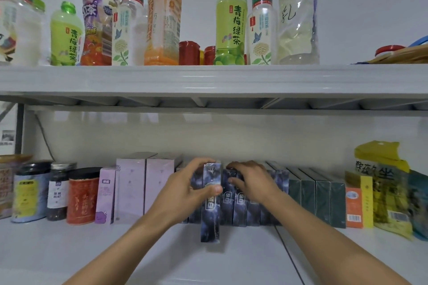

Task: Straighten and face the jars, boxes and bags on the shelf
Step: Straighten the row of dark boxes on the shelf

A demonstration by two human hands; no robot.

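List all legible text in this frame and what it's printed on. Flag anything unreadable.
"青梅绿茶": tall green-capped green tea bottle, top shelf.
"青梅绿茶": shorter green bottle, top shelf left.
"东方树叶": green neck band of the clear bottle with butterfly label.
"乳": crumpled clear plastic bottle.
Dark blue box that the left hand grips: logo partly covered, unreadable.
Jar labels, lilac boxes, yellow bag, barcodes: too small or blurred.

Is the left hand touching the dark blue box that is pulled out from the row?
Touching. The head view shows the left hand gripping the pulled-out dark blue box, thumb on its front, fingers over its top.
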